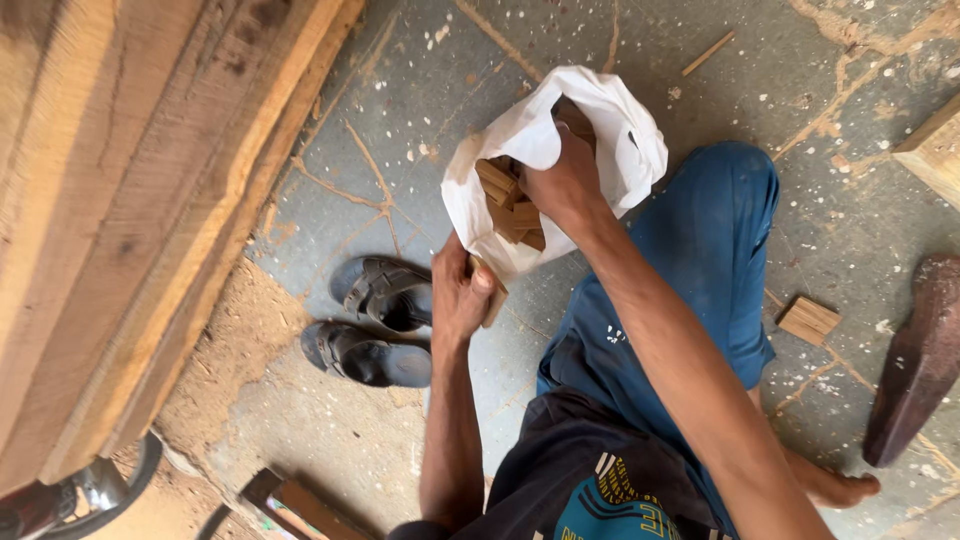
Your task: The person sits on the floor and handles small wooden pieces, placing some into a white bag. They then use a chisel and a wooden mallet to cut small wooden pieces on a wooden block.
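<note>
A white plastic bag point(620, 130) lies open on the concrete floor in front of me, with several small wooden blocks point(500, 190) inside it. My right hand point(565, 185) reaches into the bag's mouth and rests on the blocks; whether it grips one I cannot tell. My left hand point(458, 290) sits just below the bag, closed on a small wooden block point(493, 300) that sticks out past the fingers.
A pair of dark sandals point(375, 320) lies left of my hands. Thick wooden planks point(130, 200) fill the left side. A small wooden block point(808, 320) and a dark wooden piece point(920, 360) lie at right. Sawdust point(230, 350) covers the floor near the planks.
</note>
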`<control>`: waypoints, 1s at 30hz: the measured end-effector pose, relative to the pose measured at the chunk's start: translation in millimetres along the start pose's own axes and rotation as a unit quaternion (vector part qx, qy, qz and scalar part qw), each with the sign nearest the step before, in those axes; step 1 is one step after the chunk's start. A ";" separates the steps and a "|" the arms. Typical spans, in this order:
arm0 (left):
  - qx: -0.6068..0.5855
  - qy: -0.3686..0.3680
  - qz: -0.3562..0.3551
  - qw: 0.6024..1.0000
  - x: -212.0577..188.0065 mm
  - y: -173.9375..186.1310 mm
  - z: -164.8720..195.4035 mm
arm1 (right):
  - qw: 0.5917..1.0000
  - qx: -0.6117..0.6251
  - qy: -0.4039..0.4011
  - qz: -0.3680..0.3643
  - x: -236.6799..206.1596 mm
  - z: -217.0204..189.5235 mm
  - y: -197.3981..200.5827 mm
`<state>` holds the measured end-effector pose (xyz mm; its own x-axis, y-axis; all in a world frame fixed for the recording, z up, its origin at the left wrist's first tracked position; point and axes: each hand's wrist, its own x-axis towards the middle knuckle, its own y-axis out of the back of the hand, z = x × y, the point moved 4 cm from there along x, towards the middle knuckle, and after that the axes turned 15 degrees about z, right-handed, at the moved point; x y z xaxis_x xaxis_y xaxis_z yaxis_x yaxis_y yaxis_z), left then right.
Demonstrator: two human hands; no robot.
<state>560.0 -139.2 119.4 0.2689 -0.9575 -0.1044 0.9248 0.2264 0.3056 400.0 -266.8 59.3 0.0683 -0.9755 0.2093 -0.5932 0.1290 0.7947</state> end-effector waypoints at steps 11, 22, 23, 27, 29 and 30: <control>-0.050 -0.003 0.007 0.999 5.9 -3.1 3.7 | 0.997 -0.039 0.072 -0.004 -9.2 25.1 -7.7; -0.016 0.017 -0.010 1.000 -8.7 9.1 -20.6 | 1.000 -0.004 -0.017 -0.010 -21.5 -21.4 4.8; -0.015 0.037 -0.016 0.999 -10.1 12.3 -22.0 | 0.999 0.014 -0.032 0.008 -22.5 -19.8 3.4; -0.004 -0.005 -0.025 1.000 -23.4 24.7 -8.4 | 0.991 0.080 -0.088 0.060 -23.7 6.8 13.5; 0.025 -0.009 -0.025 0.999 -29.6 25.3 0.6 | 0.984 0.066 -0.156 -0.056 -27.4 24.4 16.7; 0.038 -0.017 -0.026 0.999 -30.5 23.6 5.6 | 0.975 0.058 -0.188 -0.107 -31.1 30.8 19.6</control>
<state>572.1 -105.6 135.2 0.2105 -0.9734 -0.0910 0.9142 0.1630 0.3710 361.6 -239.3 50.7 -0.0844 -0.9772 -0.1950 -0.6861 -0.0849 0.7225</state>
